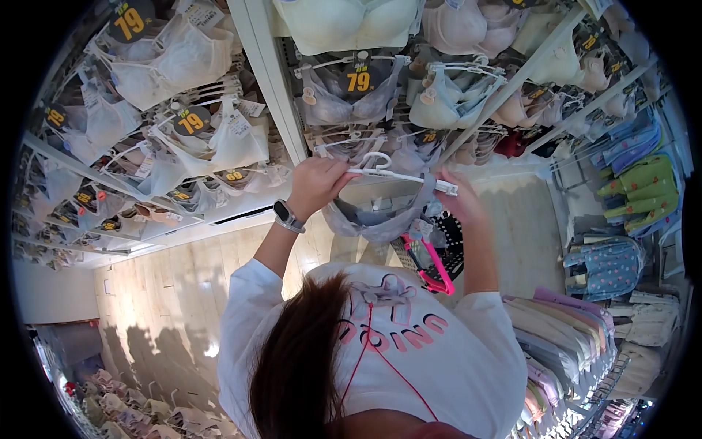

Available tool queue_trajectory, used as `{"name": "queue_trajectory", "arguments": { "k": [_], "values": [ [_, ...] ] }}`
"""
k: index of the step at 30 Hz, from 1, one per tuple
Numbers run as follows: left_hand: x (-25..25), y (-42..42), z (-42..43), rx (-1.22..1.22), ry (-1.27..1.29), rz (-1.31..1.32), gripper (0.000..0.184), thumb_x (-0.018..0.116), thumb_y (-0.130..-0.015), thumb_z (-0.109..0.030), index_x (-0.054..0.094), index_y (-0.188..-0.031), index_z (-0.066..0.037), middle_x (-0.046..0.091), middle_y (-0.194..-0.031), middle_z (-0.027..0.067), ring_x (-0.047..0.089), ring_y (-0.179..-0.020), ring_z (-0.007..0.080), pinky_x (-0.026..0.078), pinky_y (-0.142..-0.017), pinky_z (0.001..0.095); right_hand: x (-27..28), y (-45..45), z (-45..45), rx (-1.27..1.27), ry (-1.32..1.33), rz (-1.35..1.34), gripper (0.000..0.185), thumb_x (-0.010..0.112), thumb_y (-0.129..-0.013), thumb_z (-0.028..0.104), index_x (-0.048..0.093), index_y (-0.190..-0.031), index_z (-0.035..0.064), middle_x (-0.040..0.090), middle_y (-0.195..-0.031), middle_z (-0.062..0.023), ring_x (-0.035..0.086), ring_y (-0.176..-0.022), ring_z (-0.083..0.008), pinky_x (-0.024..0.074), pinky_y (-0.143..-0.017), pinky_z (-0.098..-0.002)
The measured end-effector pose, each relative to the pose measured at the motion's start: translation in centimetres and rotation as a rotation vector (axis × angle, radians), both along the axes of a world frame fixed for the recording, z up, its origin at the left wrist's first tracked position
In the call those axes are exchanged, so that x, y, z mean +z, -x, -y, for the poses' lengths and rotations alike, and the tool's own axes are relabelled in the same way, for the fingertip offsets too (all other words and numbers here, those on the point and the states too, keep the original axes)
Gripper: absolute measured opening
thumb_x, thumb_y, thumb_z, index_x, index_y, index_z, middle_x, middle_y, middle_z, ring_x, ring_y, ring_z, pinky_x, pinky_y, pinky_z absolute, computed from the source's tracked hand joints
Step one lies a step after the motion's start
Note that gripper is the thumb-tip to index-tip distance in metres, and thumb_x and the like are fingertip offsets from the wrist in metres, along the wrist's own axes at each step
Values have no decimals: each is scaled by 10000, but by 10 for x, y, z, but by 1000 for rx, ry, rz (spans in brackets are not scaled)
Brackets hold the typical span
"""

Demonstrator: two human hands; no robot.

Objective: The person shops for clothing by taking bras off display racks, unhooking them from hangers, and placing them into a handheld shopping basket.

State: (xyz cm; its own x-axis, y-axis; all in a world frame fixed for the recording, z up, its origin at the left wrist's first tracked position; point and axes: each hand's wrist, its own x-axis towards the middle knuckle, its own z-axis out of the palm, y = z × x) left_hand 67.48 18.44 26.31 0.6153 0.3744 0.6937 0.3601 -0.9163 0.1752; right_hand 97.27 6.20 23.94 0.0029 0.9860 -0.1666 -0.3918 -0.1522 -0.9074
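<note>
A white plastic hanger with a greyish-lilac bra hanging from it is held up in front of my chest. My left hand, with a watch on its wrist, pinches the hanger's left end and is closed. At the other end, my right hand is closed round the hanger beside the bra strap; it is slightly blurred and some fingers are hidden. Below the right hand, a tag hangs by the bra. A dark basket with a pink handle is beneath the bra.
Racks of bras on hangers, such as a lilac bra with a 79 sign, stand ahead and to the left. Folded and hanging clothes line the right side. A pale wood floor runs between them.
</note>
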Motion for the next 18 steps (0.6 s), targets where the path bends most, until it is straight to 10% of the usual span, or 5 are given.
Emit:
{"name": "queue_trajectory", "arguments": {
  "k": [5,9,18],
  "values": [
    [-16,0,1,36,124,21,215,667,-798,-280,583,-712,-102,558,-579,52,551,-534,238,416,-493,351,-33,25,8,-43,-244,-542,556,436,-947,444,548,-1167,-53,577,-1180,-144,526,-1103,-272,392,-965,-402],
    [-19,-4,3,61,177,18,209,658,-811,-267,584,-715,-97,554,-572,61,548,-524,243,410,-484,353,-68,36,8,-281,-208,235,276,571,-903,79,572,-1162,-15,583,-1157,-69,544,-1017,-158,420,-896,-283],
    [-32,-23,10,143,145,37,226,653,-818,-259,574,-692,-88,524,-532,63,524,-474,253,386,-447,361,-49,69,-1,-605,-189,-122,172,630,-856,47,655,-1019,0,666,-939,-30,579,-840,-83,422,-793,-224]
  ]
}}
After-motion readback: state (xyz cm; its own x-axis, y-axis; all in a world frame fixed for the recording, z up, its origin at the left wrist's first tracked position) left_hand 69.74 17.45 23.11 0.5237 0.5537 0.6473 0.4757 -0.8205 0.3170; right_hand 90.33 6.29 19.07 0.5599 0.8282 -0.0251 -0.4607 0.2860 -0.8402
